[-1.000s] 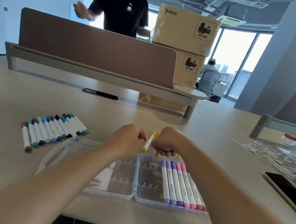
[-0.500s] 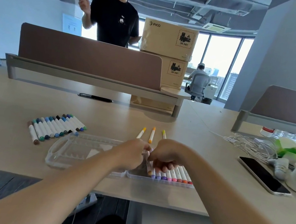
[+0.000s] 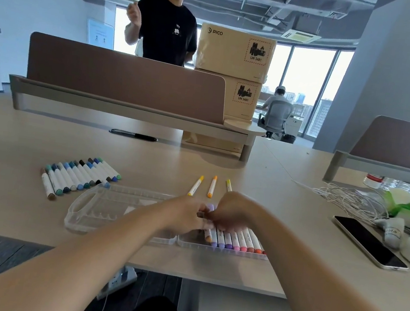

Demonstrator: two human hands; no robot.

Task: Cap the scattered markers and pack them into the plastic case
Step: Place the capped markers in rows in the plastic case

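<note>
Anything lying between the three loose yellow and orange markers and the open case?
Nothing visible lies on the table between the three loose markers and the plastic case. Only the left hand and right hand, gripping a purple marker, are over its right half.

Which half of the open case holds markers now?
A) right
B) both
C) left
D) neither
A: markers lie in a row in the right half; the left half shows only bare slots.
</note>
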